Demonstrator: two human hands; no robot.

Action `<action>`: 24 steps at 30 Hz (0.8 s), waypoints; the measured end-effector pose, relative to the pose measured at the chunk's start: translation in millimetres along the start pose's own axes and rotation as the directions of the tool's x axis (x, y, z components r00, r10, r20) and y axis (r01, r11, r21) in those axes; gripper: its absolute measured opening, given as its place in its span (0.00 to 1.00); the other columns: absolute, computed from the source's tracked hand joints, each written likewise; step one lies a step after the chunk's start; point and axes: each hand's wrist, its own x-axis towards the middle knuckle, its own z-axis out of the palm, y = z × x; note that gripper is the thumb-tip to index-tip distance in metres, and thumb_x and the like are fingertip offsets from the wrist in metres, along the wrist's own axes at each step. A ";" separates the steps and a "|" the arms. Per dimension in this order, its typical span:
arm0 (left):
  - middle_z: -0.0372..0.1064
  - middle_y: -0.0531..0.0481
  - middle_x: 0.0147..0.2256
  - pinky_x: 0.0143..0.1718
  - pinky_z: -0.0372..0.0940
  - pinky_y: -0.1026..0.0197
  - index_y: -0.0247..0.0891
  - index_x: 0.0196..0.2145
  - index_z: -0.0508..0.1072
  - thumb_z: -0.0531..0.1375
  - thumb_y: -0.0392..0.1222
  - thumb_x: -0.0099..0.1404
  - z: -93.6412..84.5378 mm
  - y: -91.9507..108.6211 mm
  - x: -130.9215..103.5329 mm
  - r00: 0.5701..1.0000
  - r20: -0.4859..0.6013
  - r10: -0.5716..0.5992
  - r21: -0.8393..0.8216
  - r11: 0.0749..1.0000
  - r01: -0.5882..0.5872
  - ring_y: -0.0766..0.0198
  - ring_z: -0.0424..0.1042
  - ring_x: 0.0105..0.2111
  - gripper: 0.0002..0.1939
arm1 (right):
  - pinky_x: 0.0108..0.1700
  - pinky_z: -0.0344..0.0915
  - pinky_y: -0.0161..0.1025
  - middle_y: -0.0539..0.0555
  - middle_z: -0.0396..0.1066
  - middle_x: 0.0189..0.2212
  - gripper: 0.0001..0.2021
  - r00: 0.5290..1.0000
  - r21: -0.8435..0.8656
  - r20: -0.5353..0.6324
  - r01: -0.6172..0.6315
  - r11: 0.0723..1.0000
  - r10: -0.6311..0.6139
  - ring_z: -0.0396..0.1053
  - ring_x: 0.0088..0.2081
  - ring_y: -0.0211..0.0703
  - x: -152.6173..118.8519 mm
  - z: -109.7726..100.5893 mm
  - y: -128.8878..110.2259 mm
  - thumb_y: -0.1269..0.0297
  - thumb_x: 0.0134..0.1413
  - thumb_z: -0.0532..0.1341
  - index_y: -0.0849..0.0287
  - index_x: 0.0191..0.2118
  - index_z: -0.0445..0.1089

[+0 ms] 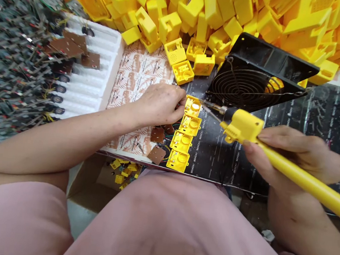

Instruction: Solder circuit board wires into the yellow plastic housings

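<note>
**Yellow housing (190,108) caught in the middle**

The right hand (301,154) clamps a yellow tool (245,124), its long axis slanting from near right toward the housing, farthest of four in a row. The left hand (161,104), the closer one, curls at the housing's left edge; whether its hidden fingertips grip cannot be told. Tip contact is unclear; the handle's end is cut off.

The row of casings (181,141) and the tool body (245,124) look smooth, faintly glossy plastic; the tool's slim shaft (220,107) is shiny metal. At left, the foam tray (100,84) is matt and ridged; the near clothing (155,222), matt cloth.
</note>
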 end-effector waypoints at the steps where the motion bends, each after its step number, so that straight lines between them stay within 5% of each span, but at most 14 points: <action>1: 0.81 0.40 0.42 0.42 0.69 0.52 0.36 0.45 0.81 0.53 0.41 0.69 -0.3 0.0 0.0 1.000 0.005 -0.002 0.004 1.000 0.001 0.47 0.80 0.44 0.17 | 0.29 0.75 0.35 0.46 0.80 0.31 0.13 1.000 0.016 -0.018 0.010 1.000 -0.009 0.78 0.29 0.39 -5.0 2.1 0.0 0.57 0.47 0.80 0.51 0.35 0.78; 5: 0.81 0.42 0.42 0.43 0.69 0.53 0.37 0.45 0.81 0.54 0.42 0.69 -0.8 1.1 -0.5 1.000 -0.006 -0.007 0.018 1.000 0.007 0.48 0.79 0.44 0.17 | 0.29 0.77 0.35 0.50 0.82 0.43 0.29 0.998 0.049 -0.067 0.000 0.999 0.003 0.81 0.32 0.40 -19.2 13.8 -4.5 0.59 0.54 0.76 0.47 0.61 0.73; 12: 0.81 0.44 0.44 0.50 0.69 0.53 0.40 0.46 0.82 0.54 0.45 0.69 -6.1 -8.4 -4.4 0.999 -0.033 0.025 -0.055 0.998 -0.027 0.50 0.78 0.48 0.17 | 0.29 0.79 0.44 0.47 0.81 0.33 0.10 0.998 -0.011 -0.005 0.066 0.998 -0.066 0.81 0.32 0.48 -23.3 17.9 -15.2 0.65 0.55 0.75 0.48 0.41 0.76; 19: 0.81 0.46 0.38 0.53 0.69 0.51 0.43 0.48 0.84 0.56 0.44 0.69 -2.5 -17.8 7.9 0.986 -0.164 0.013 -0.169 0.985 -0.041 0.52 0.78 0.46 0.18 | 0.35 0.79 0.44 0.48 0.82 0.42 0.21 0.997 -0.099 0.056 0.050 0.994 -0.045 0.81 0.34 0.46 -14.7 19.2 -8.5 0.60 0.60 0.73 0.45 0.57 0.74; 24: 0.80 0.44 0.38 0.56 0.68 0.46 0.41 0.48 0.84 0.55 0.43 0.68 -1.9 -10.2 17.7 0.993 -0.116 0.038 -0.096 0.994 -0.050 0.48 0.78 0.47 0.20 | 0.30 0.78 0.39 0.49 0.83 0.38 0.17 0.982 -0.130 0.045 0.189 0.973 -0.185 0.81 0.32 0.45 -8.8 24.0 -0.3 0.59 0.56 0.76 0.49 0.49 0.75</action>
